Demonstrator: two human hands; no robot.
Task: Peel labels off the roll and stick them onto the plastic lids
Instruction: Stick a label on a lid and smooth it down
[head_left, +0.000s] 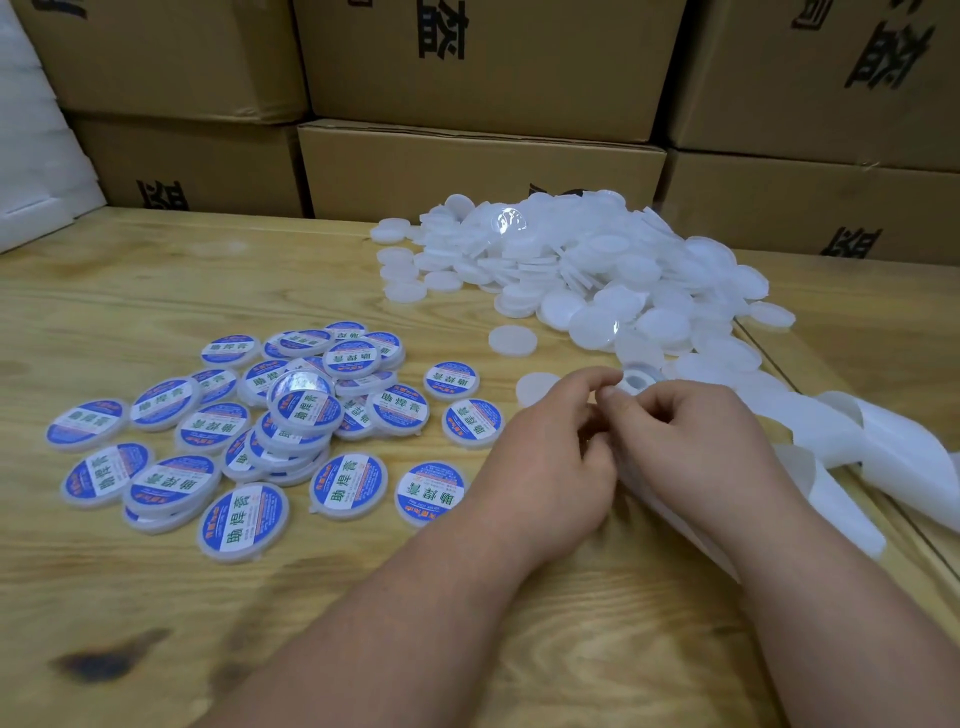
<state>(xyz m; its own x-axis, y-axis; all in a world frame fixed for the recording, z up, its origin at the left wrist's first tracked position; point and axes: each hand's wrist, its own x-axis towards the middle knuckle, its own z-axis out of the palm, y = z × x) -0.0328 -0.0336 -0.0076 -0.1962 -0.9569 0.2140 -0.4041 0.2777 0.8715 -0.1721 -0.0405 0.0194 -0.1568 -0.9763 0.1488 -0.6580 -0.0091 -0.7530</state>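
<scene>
A heap of plain white plastic lids (587, 270) lies at the back right of the wooden table (218, 270). Several lids with blue labels (291, 410) are spread at the left. My left hand (550, 462) and my right hand (696, 441) meet at the table's middle right, fingers curled and fingertips together over the label roll (638, 377), whose core shows just beyond them. What the fingertips pinch is hidden. White backing strip (883, 457) trails from under my right hand to the right.
Stacked brown cardboard boxes (483, 166) wall off the back of the table. A white foam sheet (36, 171) leans at the far left. Two single plain lids (512, 340) lie just beyond my hands. A seam (779, 364) runs along the table's right side.
</scene>
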